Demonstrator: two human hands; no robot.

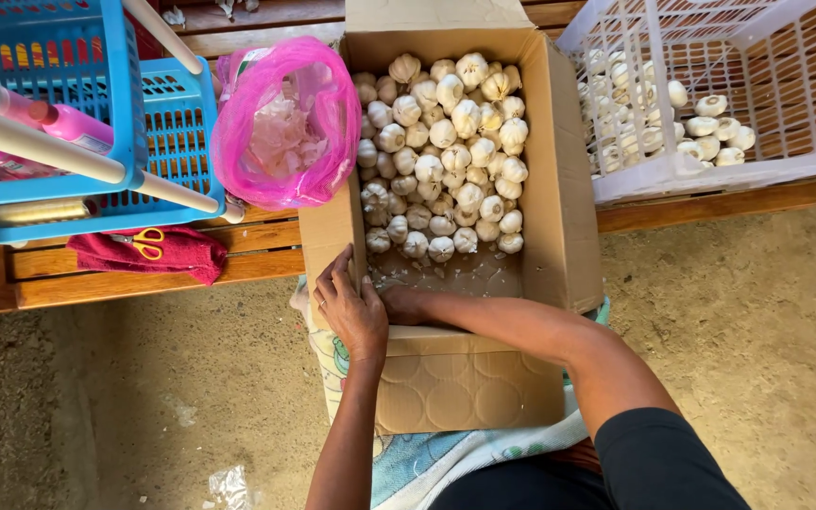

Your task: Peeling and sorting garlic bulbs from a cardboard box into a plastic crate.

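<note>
1. Head view, the hands: the left hand (351, 312) rests on the near left corner of the cardboard box (569, 189), its fingers (337, 269) spread a little and curled over the rim, gripping the cardboard rather than any bulb. The right hand (400, 304) reaches in from the right across the near edge of the box and is mostly hidden behind the left hand; I cannot tell whether its fingers are together or apart, or whether they hold anything.

2. Head view, the box: it stands on a patterned cloth (427, 463) on the person's lap, tilted against the wooden surface (266, 250). The garlic bulbs (446, 151) fill the far and middle part, piled against the back wall. The near strip of the box floor (455, 274), just beyond the hands, shows only loose papery skin.

3. Head view, the surroundings: a pink plastic bag (285, 123) with pale peelings inside sits just left of the box. A white crate (710, 94) to the right holds a smaller lot of bulbs in its lower part. Left are blue baskets (96, 113), a red cloth (153, 253) and yellow-handled scissors (148, 243) lying on it.

4. How far along, as a judgement: most bulbs are in the box and few in the crate, so the bulk of the work looks undone.
</note>
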